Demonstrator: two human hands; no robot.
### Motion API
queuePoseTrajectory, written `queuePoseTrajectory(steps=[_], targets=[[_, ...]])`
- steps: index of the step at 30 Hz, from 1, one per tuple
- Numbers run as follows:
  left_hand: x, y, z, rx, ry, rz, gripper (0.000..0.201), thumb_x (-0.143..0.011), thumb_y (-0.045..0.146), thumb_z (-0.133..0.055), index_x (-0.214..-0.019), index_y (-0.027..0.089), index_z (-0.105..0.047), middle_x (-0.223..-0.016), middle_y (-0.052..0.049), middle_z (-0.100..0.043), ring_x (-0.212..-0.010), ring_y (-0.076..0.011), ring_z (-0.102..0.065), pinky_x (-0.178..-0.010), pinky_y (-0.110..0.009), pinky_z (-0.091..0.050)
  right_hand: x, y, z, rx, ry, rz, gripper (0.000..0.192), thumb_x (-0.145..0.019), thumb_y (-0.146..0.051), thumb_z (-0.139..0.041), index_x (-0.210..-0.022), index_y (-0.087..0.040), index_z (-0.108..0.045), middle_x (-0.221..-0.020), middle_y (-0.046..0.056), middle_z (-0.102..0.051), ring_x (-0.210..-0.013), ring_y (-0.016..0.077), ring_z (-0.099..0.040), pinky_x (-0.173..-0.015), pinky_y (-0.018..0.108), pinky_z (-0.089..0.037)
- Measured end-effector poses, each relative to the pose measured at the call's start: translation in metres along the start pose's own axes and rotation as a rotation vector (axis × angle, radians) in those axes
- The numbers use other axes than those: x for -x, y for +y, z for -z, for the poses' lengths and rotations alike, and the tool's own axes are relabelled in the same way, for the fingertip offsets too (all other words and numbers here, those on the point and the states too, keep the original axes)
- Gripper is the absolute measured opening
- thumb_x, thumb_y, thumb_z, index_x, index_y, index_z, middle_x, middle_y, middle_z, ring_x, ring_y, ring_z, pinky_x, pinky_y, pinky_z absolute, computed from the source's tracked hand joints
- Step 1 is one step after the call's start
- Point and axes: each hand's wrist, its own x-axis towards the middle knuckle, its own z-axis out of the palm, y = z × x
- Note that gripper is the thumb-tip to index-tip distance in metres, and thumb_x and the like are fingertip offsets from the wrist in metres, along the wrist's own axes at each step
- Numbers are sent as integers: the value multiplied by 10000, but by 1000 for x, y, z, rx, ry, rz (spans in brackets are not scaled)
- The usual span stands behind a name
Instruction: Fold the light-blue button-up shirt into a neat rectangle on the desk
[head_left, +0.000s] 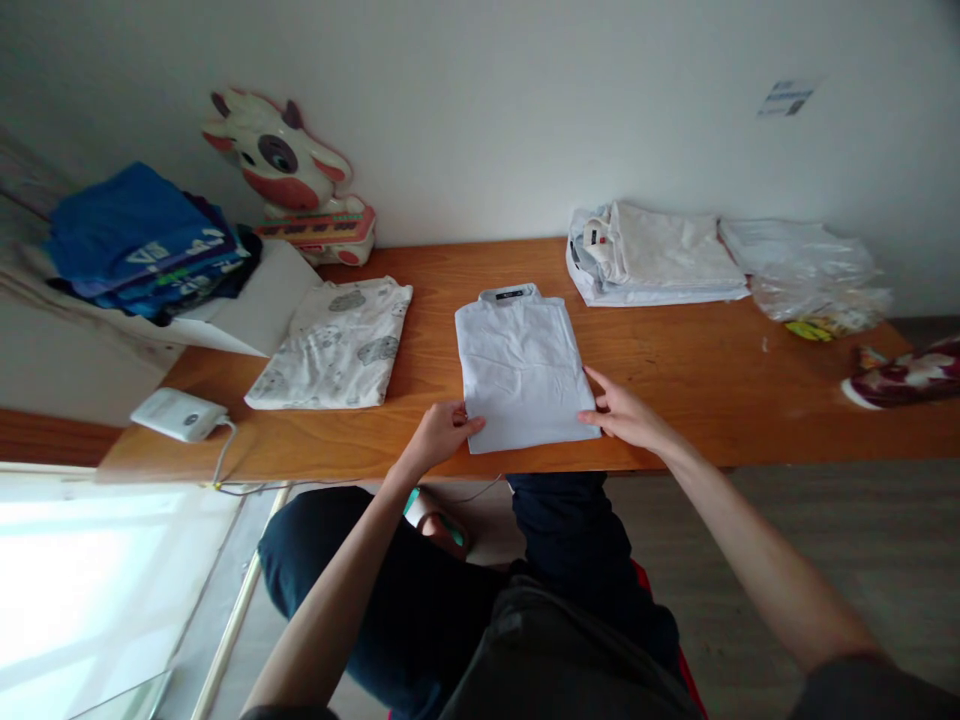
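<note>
A pale white shirt (521,370), folded into a neat rectangle, lies flat in front of me with its collar and dark neck label at the far end. My left hand (441,437) grips its near left edge, thumb on top and the other fingers curled at the side. At the near right edge, my right hand (624,412) holds the cloth between thumb and fingers; some fingertips are hidden. To the left lies a folded white garment with grey printed patches (337,345), apart from both hands.
The wooden table (675,380) runs along the wall. Folded light clothes (667,250) and clear plastic packaging (817,270) lie back right, with a dark red patterned item (907,378) farther right. At left are blue clothes (142,245) on a white box (259,300), a cow toy keyboard (322,235) and a corded white device (178,414).
</note>
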Motion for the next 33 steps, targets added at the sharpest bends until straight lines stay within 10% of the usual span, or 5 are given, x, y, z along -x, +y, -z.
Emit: queuePoseTrajectory(steps=[9,17,24,28,33], targets=[[-22,29,3,194,-26,29,527,-860,538,-910,-1180,170,-712,-1112,-135,-836,-923,-258,-805,-715,-320,-633,-28,-19,0,-49,32,95,1168,-893,-339,-866,-1822,-314,-160,-1159,80,-858,-986,314,-816,-917,505,-695],[-12,3,-4,472,-144,84,747,-870,446,-929,-1479,277,-530,-1438,-123,-717,-1091,-237,-767,-789,-311,-657,-21,10,-2,-34,16,290,1049,-874,-321,-857,-1764,-483,-325,-1860,-60,-326,-1669,341,-416,-1358,599,-413],[-37,17,18,423,-216,186,647,-869,544,-903,-1399,230,-707,-1375,-146,-775,-1156,-297,-777,-910,-397,-664,-45,-13,14,-62,57,291,797,-880,-420,-898,-1618,-430,-598,-1757,-13,-523,-1667,336,-418,-1416,601,-268],[-82,34,19,285,49,117,537,-848,605,-881,-1127,154,-798,-1179,-158,-832,-1105,-330,-780,-912,-411,-648,-95,-24,15,-176,202,264,739,-807,-425,-912,-1509,-357,-693,-1665,24,-628,-1603,333,-498,-1392,573,-327],[-105,21,17,182,316,63,735,-734,286,-949,-1401,151,-672,-1155,-130,-815,-1036,-281,-782,-882,-380,-637,-127,-16,18,-180,119,300,1022,-662,-226,-888,-1628,-346,-580,-1784,6,-486,-1654,301,-436,-1405,498,-309]])
